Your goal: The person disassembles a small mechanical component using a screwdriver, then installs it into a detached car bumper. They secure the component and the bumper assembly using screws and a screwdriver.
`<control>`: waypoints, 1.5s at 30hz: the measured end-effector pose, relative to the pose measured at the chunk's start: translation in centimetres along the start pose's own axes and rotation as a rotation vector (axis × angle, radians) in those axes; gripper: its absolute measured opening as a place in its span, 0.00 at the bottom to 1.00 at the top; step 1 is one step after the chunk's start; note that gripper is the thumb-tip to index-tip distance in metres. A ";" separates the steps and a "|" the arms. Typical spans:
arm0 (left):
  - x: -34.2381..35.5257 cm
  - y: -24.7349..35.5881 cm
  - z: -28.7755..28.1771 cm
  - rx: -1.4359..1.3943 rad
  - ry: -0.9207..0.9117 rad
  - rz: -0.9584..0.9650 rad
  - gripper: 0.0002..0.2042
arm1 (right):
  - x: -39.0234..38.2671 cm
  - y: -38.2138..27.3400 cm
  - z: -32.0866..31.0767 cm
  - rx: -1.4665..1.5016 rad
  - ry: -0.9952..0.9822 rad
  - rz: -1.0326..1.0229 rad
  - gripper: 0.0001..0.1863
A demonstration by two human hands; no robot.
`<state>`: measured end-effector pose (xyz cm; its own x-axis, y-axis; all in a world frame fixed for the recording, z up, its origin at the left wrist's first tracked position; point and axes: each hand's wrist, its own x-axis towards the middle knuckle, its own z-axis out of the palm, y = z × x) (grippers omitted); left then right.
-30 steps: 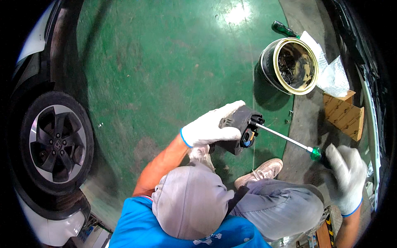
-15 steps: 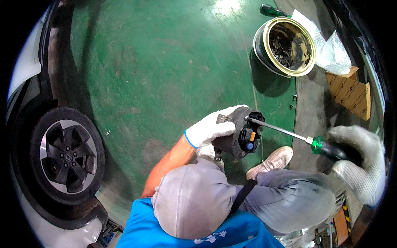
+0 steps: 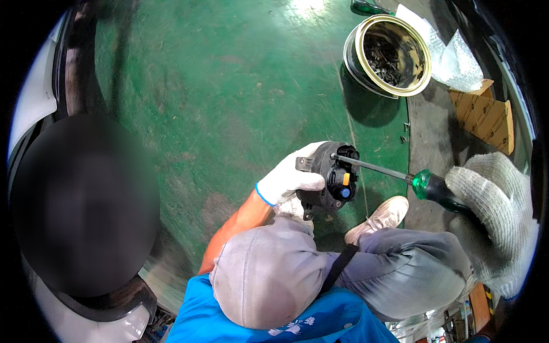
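My left hand [image 3: 289, 177], in a white knit glove with a blue cuff, grips a black plastic housing [image 3: 322, 194] low over the green floor. Its exposed face carries black fittings plus small orange and blue parts. The tip of a long screwdriver [image 3: 377, 168] rests at a fastener point on the housing's upper part. My right hand [image 3: 494, 211], gloved too, is closed round that tool's green and black handle, with the palm side hidden.
A metal bucket [image 3: 387, 54] of dark small pieces stands upper right, beside another green-handled tool [image 3: 369, 8], bubble wrap [image 3: 460, 66] and a cardboard box [image 3: 480, 120]. Loose fasteners [image 3: 405, 128] lie below it. A white car panel [image 3: 37, 86] and a blurred dark area are left.
The housing has turned to show more of its connector face. My right hand has closed round the screwdriver handle and shifted it slightly left. The bucket appears higher in the picture.
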<state>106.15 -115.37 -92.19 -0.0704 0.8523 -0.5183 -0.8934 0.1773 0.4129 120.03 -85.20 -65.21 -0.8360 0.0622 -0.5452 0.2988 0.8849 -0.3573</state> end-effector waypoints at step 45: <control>0.1 0.9 -0.6 0.807 0.235 0.145 0.44 | 4.2 0.5 3.3 0.484 -0.176 0.347 0.29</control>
<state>105.13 -115.41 -92.32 -0.3298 0.7853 -0.5239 -0.2849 0.4463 0.8483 118.24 -86.05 -70.19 -0.5766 0.1951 -0.7934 0.7487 0.5149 -0.4175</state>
